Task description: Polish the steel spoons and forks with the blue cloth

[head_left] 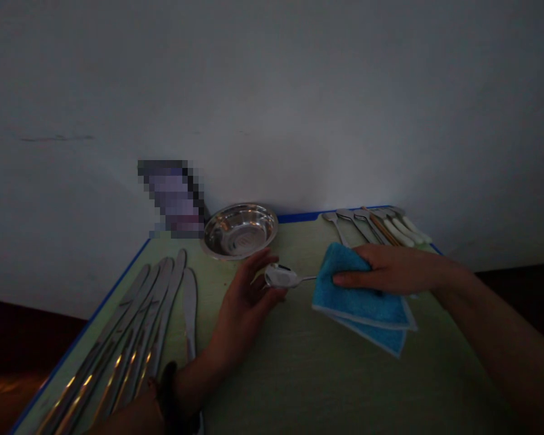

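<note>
A metal spoon (281,277) is held level over the table, its bowl toward the left. My left hand (249,302) is closed about the bowl's tip, thumb below and fingers above. My right hand (385,269) grips a folded blue cloth (358,308) with a pale edge, and the cloth covers most of the spoon's handle. Just behind my left hand stands a shiny round metal bowl (242,232). Several table knives (140,326) lie side by side at the left, and one more knife (190,302) lies partly under my left forearm.
Spoons (340,225), brown sticks (381,229) and white-handled cutlery (405,229) lie at the back right. A blurred-out upright device (174,196) leans by the wall (272,109). The pale green table (272,374) has a blue edge.
</note>
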Demonstrator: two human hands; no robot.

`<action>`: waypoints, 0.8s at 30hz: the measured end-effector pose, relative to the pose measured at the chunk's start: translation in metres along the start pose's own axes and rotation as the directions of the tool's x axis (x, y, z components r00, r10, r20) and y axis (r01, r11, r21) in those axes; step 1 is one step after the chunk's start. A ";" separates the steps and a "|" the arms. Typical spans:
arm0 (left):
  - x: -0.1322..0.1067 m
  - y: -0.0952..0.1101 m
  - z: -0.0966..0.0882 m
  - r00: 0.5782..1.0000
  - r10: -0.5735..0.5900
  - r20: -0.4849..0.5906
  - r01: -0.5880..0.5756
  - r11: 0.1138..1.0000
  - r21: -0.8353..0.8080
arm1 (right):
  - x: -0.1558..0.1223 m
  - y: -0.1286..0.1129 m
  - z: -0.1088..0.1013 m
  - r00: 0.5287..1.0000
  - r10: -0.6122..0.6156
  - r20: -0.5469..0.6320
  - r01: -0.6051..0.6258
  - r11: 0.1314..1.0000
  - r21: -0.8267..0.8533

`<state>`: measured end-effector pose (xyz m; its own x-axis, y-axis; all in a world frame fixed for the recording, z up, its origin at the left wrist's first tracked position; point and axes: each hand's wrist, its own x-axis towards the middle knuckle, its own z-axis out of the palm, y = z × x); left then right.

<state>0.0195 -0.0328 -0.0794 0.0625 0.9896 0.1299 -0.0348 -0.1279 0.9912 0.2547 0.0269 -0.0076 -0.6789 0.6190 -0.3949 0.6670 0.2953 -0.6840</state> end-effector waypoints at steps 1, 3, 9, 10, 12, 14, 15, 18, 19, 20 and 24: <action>0.001 0.001 0.001 0.996 -0.075 0.043 0.074 0.997 0.007 | 0.001 0.000 0.001 1.000 -0.017 -0.016 0.017 1.000 -0.010; 0.002 0.004 0.003 0.980 -0.152 0.129 0.146 0.988 0.054 | 0.004 0.000 0.004 0.997 -0.055 -0.046 0.052 0.997 -0.048; 0.001 0.010 0.005 0.992 -0.124 0.002 0.120 0.967 0.225 | 0.007 -0.007 0.013 0.998 -0.052 -0.016 0.050 0.990 -0.129; 0.001 0.010 0.005 0.994 -0.109 -0.024 0.112 0.965 0.237 | 0.005 -0.008 0.012 0.999 -0.039 -0.021 0.036 0.990 -0.139; 0.001 0.009 0.004 0.994 -0.086 -0.065 0.099 0.967 0.235 | 0.001 -0.009 0.008 1.000 -0.010 -0.027 0.006 0.989 -0.151; 0.001 0.008 0.002 0.994 -0.069 -0.084 0.086 0.974 0.211 | -0.004 -0.009 0.004 1.000 0.008 -0.010 -0.009 0.990 -0.143; 0.001 0.007 0.002 0.995 -0.068 -0.080 0.082 0.977 0.195 | -0.006 -0.009 0.002 1.000 0.007 -0.001 -0.007 0.991 -0.133; 0.000 0.006 0.000 0.996 -0.091 -0.020 0.093 0.985 0.142 | -0.006 -0.010 0.001 1.000 -0.016 0.013 0.017 0.994 -0.104; 0.000 0.006 -0.001 0.994 -0.106 -0.001 0.105 0.986 0.133 | -0.004 -0.011 0.003 0.999 -0.026 0.026 0.029 0.995 -0.093; 0.000 0.006 -0.001 0.993 -0.117 0.010 0.115 0.985 0.127 | -0.002 -0.013 0.005 0.998 -0.041 0.047 0.044 0.996 -0.080; 0.000 0.002 -0.001 0.995 -0.098 0.032 0.094 0.990 0.106 | 0.008 -0.018 0.013 0.990 -0.083 0.118 0.093 0.993 -0.079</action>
<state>0.0186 -0.0326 -0.0771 0.0975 0.9947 0.0327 0.0774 -0.0403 0.9962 0.2337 0.0166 -0.0069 -0.7635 0.5019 -0.4064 0.6233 0.4077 -0.6673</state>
